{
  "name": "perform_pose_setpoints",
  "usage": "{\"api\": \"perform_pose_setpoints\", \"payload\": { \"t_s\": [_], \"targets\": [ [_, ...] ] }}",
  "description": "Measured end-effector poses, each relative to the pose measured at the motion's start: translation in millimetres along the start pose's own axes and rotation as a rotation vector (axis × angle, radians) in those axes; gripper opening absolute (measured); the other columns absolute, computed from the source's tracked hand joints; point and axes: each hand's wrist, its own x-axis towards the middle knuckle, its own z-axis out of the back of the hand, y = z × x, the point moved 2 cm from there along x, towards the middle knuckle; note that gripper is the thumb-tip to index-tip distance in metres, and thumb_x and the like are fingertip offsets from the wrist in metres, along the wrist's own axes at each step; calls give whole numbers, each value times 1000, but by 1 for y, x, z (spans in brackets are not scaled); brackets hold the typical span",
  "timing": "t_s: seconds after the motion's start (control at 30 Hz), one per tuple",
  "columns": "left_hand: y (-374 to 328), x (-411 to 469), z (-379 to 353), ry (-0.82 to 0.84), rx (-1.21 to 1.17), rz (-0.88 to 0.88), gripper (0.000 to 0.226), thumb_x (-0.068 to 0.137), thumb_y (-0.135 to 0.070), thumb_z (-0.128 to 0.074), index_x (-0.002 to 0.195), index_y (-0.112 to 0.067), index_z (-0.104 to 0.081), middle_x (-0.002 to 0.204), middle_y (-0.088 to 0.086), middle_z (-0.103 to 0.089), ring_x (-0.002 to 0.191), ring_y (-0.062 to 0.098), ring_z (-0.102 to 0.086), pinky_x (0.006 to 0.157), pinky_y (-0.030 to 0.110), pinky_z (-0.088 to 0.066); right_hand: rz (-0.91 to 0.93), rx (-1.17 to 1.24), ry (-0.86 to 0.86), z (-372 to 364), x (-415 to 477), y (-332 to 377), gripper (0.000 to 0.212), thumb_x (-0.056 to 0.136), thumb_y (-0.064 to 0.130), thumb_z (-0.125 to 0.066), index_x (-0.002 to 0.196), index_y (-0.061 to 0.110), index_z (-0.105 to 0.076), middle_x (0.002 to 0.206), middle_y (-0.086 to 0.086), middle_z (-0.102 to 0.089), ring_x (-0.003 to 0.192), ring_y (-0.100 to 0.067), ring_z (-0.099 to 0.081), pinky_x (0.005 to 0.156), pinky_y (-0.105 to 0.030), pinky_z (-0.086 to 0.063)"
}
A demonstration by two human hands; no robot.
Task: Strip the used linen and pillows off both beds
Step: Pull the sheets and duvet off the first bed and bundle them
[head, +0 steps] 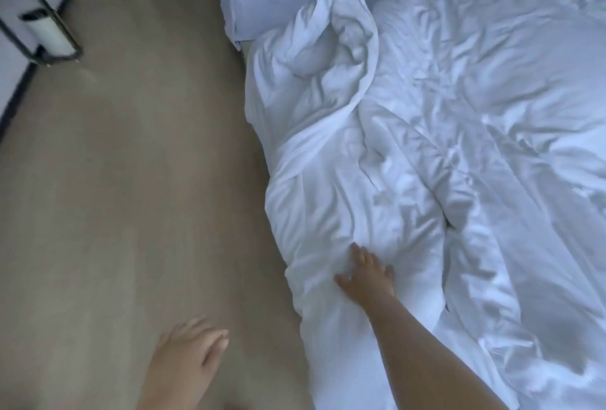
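resting right hand (367,273) on rumpled white duvet (410,134), left hand (190,354) relaxed

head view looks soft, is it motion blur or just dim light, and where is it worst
Head view: both; light is dim and bluish, smear is worst on the floor and black-framed stand at left; the duvet and right hand are soft too.

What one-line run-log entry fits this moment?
right hand: touches duvet | left hand: free | duvet: rumpled, not yet off
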Motion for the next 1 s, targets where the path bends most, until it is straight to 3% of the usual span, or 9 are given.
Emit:
{"api": "perform_pose_setpoints", "payload": {
  "t_s": [0.1,0.2,0.3,0.37,0.43,0.53,0.63,0.83,1.0],
  "targets": [
    [50,19,33,1,-28,-24,73,98,-46,-12,64,-23,-73,64,-5,-71,76,13,-66,74,23,-36,-71,-91,23,-21,-8,16,73,93,47,-36,148,23,6,157,-1,2,145,-22,-2,116,-42,-7],
    [57,68,51,41,-28,-56,42,79,-38,-36,69,-22,-74,71,-7,-72,65,11,-71,58,21,-51,-116,-43,10,-15,-8,19,74,94,48,-36,147,24,10,157,1,2,145,-20,-2,116,-40,-8],
    [41,132,55,116,-2,-177,37,72,-36,-40,78,-23,-74,78,-9,-73,68,8,-70,66,24,-54,-147,15,29,-13,5,21,79,92,52,-37,146,27,15,157,2,0,145,-20,-3,115,-41,-10],
    [25,174,51,83,22,-266,27,69,-36,-62,86,-19,-74,87,-2,-73,72,12,-71,65,33,-56,-155,15,76,-18,18,24,81,90,56,-37,146,30,16,157,1,3,145,-22,1,115,-43,-7],
    [5,212,46,96,38,-321,51,58,-32,-83,104,-13,-70,108,8,-69,87,18,-70,76,39,-55,-184,6,94,-23,29,25,80,88,61,-34,146,32,14,157,0,6,145,-23,6,115,-45,-1],
    [-17,273,39,182,28,-331,69,90,-39,-51,147,-19,-18,155,6,-16,136,19,-32,113,36,-22,-229,-30,9,-31,44,22,92,67,72,-13,147,29,-2,156,-9,-5,144,-28,-6,111,-48,4],
    [-30,332,33,237,-195,-166,72,92,-38,-49,148,-18,-9,155,3,-9,141,19,-18,112,31,-18,-346,71,-10,-37,52,19,81,52,67,-26,118,23,-44,112,-11,-67,107,-30,-59,100,-41,-13],
    [-23,407,18,362,-604,187,75,84,-27,-64,145,-10,-23,145,9,-34,133,24,-36,105,33,-32,-390,207,-70,-38,60,17,64,53,65,-29,106,31,-44,89,8,-73,99,-14,-45,93,-36,-20],
    [-33,433,14,491,-336,33,40,88,-24,-58,122,-3,-52,120,14,-57,95,26,-51,78,29,-39,-557,447,-314,0,56,15,21,85,45,-36,102,37,-46,100,14,-69,106,-9,-58,85,-24,-29]
  ]
}}
